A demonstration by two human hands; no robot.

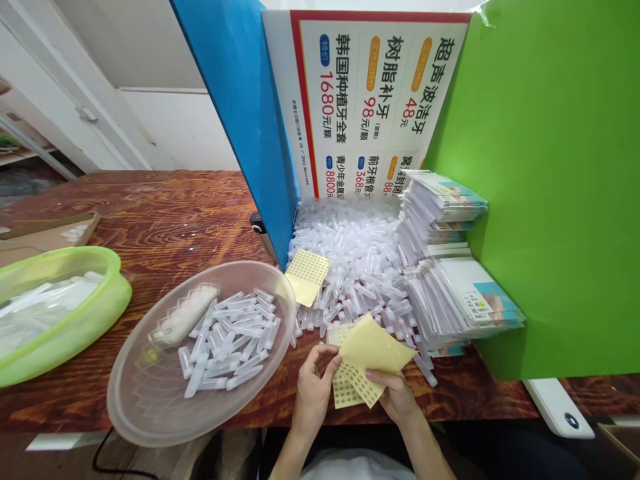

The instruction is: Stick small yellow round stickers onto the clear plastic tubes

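Observation:
Both hands are closed on pale yellow sticker sheets near the table's front edge. My left hand (316, 379) pinches the left corner of the upper sticker sheet (377, 343), which is bent and shows its plain side. With its thumb on top, my right hand (397, 395) grips the same sheet from the lower right. More dotted sheets (346, 393) lie beneath it, partly covered; whether a hand holds these too I cannot tell. Just beyond my hands spreads a heap of small translucent capped tubes (350, 247). Another sticker sheet (309, 273) rests on the heap's left side.
Left of my hands, a translucent oval basin (135, 373) holds loose tubes and a white roll-like item (185, 312). Further left stands a green basin (113, 300). Stacked printed packets (450, 287) lean by the green panel (555, 200); a blue panel (235, 113) stands opposite.

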